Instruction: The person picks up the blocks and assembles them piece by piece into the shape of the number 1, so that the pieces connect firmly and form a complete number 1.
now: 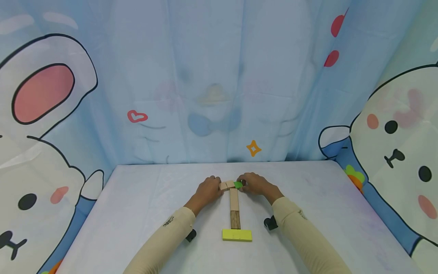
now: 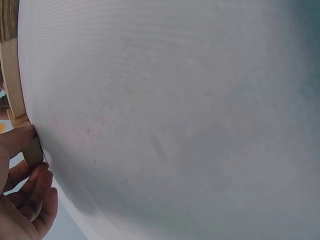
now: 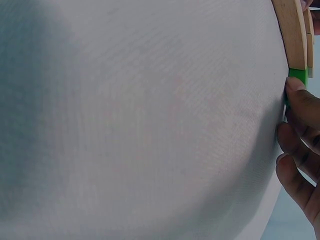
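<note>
At the far part of the table, my left hand (image 1: 209, 189) pinches a small plain wooden block (image 2: 33, 152) between thumb and fingers. This block is the left end of a short crosswise row, beside another pale wooden block (image 1: 230, 184). At the row's right end is a green block (image 1: 238, 185), pinched by my right hand (image 1: 254, 184); its thumb presses the near face in the right wrist view. From the row a long pale block (image 1: 234, 199) runs toward me, then a darker brown block (image 1: 235, 220). A yellow block (image 1: 237, 235) lies crosswise at the near end.
A white cloth covers the table (image 1: 164, 182). Behind it hangs a light blue curtain (image 1: 212, 57) printed with cartoon animals. Small black devices (image 1: 270, 223) sit at both wrists, below the beige sleeves (image 1: 304, 232).
</note>
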Tool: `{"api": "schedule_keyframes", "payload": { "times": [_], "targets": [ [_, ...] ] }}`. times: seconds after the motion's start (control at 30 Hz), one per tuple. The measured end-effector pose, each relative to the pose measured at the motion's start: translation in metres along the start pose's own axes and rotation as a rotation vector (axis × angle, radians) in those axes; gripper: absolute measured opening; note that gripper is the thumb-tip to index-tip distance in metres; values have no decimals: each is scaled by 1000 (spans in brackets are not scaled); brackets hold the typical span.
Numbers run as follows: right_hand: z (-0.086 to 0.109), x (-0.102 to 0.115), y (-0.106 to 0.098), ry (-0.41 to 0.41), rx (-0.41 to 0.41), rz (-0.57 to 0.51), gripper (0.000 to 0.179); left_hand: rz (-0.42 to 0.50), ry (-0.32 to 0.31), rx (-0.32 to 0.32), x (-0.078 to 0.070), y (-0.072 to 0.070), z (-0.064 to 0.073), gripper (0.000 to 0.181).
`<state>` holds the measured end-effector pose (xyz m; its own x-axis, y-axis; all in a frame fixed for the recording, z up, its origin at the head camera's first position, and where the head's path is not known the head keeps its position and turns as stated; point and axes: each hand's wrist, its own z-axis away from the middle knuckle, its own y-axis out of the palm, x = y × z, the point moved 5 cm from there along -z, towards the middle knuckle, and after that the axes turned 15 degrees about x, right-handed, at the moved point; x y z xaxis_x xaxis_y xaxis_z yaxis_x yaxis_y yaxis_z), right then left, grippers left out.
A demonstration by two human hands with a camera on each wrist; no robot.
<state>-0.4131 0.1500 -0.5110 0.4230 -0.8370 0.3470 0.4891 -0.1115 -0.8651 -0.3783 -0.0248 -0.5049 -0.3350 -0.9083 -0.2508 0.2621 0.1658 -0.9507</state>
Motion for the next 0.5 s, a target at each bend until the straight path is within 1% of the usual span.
{"api": "schedule_keyframes", "payload": {
  "times": [0.23, 0.5],
  "targets": [
    [-2, -2, 1, 11, 4, -7, 34, 4, 0, 9, -1, -1, 1, 29],
    [-2, -3, 0, 2, 4, 2, 34, 6, 4, 7, -1, -1, 0, 27]
  ]
}}
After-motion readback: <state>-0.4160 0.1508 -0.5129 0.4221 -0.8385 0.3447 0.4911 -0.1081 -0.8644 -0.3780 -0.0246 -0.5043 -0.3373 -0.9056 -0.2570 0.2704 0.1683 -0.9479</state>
